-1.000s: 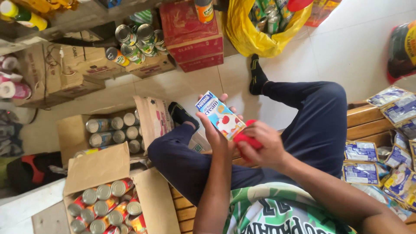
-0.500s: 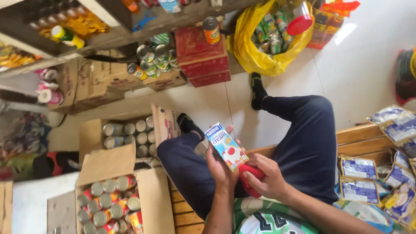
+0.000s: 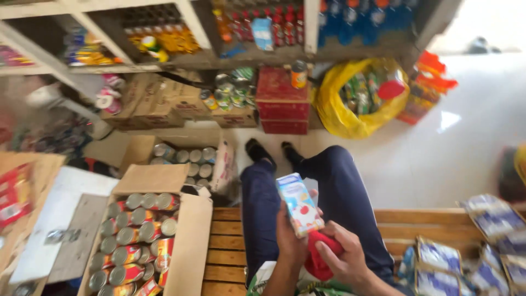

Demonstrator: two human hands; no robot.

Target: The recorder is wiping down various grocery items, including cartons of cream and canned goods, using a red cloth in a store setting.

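Observation:
My left hand holds a small drink carton, white and blue with red fruit pictures, upright over my lap. My right hand grips a red cloth pressed against the carton's lower end. I sit on a wooden slatted bench, legs in dark blue trousers stretched toward the shelves.
An open cardboard box of tins stands at my left, a second box of tins behind it. Blue-white packets lie on the bench at right. Ahead are a red crate, a yellow bag of goods and bottle shelves.
The view has swung so the shelves sit upright and higher. The carton and both hands have dropped lower in the picture, with the red cloth still against the carton.

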